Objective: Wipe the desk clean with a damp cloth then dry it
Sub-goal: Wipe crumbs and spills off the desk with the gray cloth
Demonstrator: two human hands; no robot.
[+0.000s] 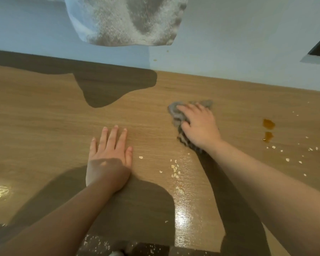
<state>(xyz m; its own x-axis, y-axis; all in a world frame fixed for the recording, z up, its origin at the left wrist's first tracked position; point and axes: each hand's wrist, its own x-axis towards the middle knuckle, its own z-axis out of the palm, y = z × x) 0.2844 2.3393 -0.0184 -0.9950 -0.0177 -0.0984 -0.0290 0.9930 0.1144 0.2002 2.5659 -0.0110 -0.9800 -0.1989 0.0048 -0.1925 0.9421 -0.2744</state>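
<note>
Two hands on the tabletop. Left hand lay flat, fingers released, bracing. Right hand had fingers curled over the bunched cloth, grasping it, toward the far edge. Damp-wipe stage, probably early. Advice: gather crumbs into one pile, then press harder on the brown spills, well right of the cloth. No containers seen.

cloth partly under right hand, white towel cut off above

Bare desk lies open toward nine o'clock. At twelve a towel overhangs by the wall; amber spill at three.
</note>
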